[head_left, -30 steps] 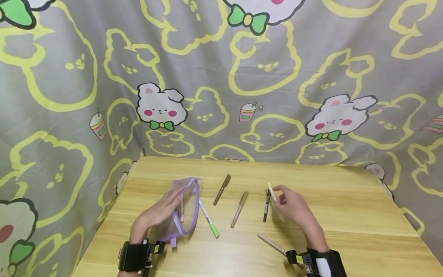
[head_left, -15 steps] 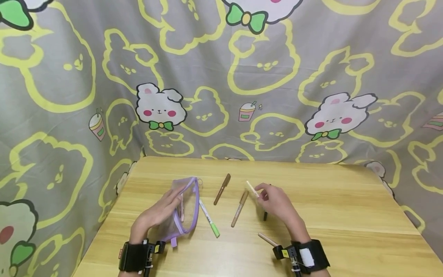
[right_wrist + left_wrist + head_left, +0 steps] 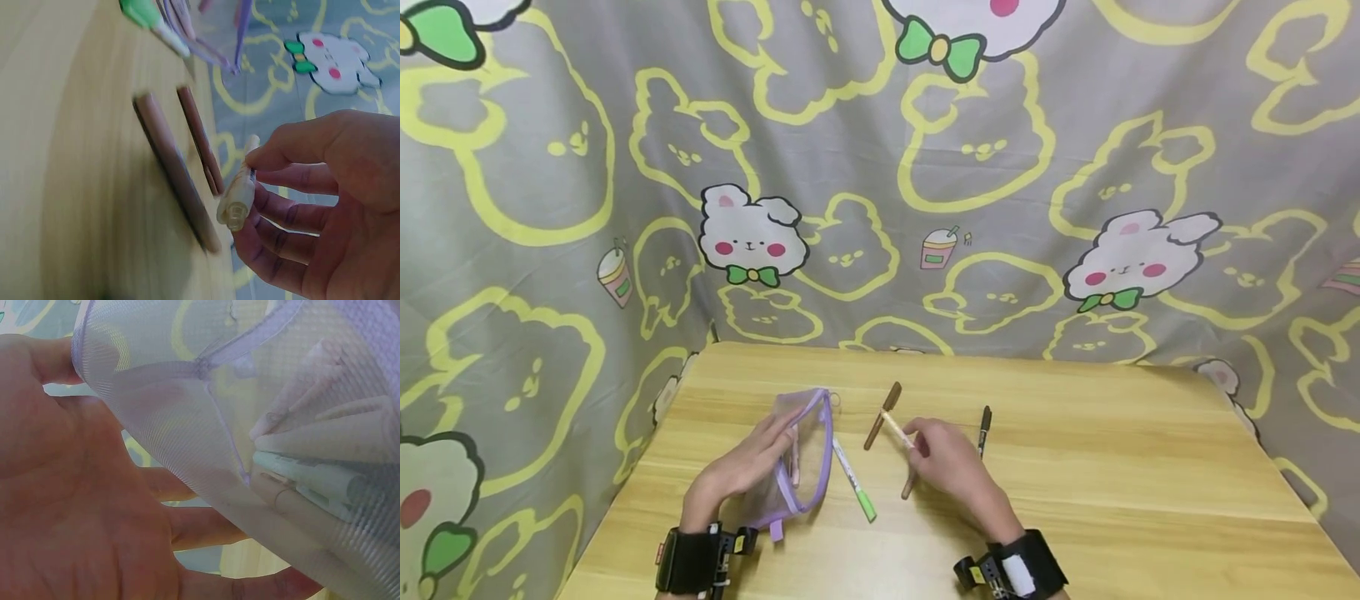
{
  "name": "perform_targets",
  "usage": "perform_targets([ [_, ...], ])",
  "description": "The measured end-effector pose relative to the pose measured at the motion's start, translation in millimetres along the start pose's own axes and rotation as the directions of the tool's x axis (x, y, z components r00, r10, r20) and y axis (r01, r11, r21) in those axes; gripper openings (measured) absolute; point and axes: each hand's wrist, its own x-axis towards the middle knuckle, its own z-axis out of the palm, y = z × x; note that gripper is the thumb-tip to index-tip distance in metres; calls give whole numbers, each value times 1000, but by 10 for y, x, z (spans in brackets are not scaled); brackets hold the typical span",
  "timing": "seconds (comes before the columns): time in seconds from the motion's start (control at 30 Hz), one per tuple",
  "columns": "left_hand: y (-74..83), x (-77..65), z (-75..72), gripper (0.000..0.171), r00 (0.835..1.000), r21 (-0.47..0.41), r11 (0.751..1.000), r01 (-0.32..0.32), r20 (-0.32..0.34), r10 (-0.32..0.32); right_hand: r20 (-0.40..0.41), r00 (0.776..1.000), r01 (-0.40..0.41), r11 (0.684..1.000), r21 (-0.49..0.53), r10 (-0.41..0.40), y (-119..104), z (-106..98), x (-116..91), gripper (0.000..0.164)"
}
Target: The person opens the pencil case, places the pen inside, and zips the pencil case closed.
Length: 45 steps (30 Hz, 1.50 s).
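Note:
My right hand (image 3: 953,460) pinches a cream marker (image 3: 897,428) between thumb and fingers, above the table. In the right wrist view, one end of this cream marker (image 3: 236,201) points toward the camera. My left hand (image 3: 756,454) rests on the side of a purple-edged mesh pencil pouch (image 3: 829,454), its fingers fairly straight. The pouch mouth faces right. Through the mesh (image 3: 150,419), the left wrist view shows several pens, one pale green (image 3: 312,475). Below the cream marker's tip lies a brown marker (image 3: 874,429); a tan marker (image 3: 909,485) is mostly hidden by my right hand.
A white marker with a green cap (image 3: 854,482) lies just right of the pouch. Beyond my right hand lies a black pen (image 3: 985,429). Everything sits on a wooden table (image 3: 1150,467), with a patterned curtain (image 3: 865,167) behind and at the sides.
My right hand has carried the cream marker leftward from beside the black pen to over the brown marker, uncovering the black pen. My left hand and the pouch stay in place.

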Motion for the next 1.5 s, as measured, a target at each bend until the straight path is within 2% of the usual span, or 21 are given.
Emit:
perform_targets([
  [0.3,-2,-2,6,52,1000,21,1000,-3,2,3,23,999,37,999,32,-38,-244,273,78,26],
  [0.43,1,-1,1,52,1000,17,1000,-5,2,5,2,999,39,998,50,-39,-359,364,131,24],
  [0.53,6,0,2,52,1000,10,1000,-1,8,1,-3,1000,29,993,111,-29,-443,411,179,24],
  [0.7,15,7,6,51,1000,4,1000,11,16,-11,41,999,-33,975,218,25,-574,452,269,28],
  [0.8,19,19,-1,51,1000,-2,1000,-5,3,5,50,996,-78,960,267,67,-650,475,338,28],
  [0.93,20,18,-4,51,1000,-7,1000,-15,-2,15,88,991,-125,926,356,100,-737,531,404,30],
  [1.03,10,7,2,51,1000,-3,1000,7,-2,-7,115,987,-151,917,370,116,-782,576,434,29],
  [1.17,-8,-3,-1,52,1000,5,1000,11,-14,-11,110,985,-163,923,349,133,-824,628,475,31],
  [1.23,-15,-10,-8,52,1000,0,1000,5,-20,-5,123,985,-161,902,401,121,-850,650,494,33],
  [1.4,-32,-13,-25,51,1000,-32,999,-11,-24,10,191,978,-179,798,575,82,-894,648,495,40],
  [1.47,-34,-5,-31,50,1000,-38,999,-24,-21,23,188,979,-173,803,570,77,-880,601,472,40],
  [1.5,-35,-1,-35,50,999,-39,999,-27,-19,27,178,981,-162,818,552,74,-867,564,456,38],
])
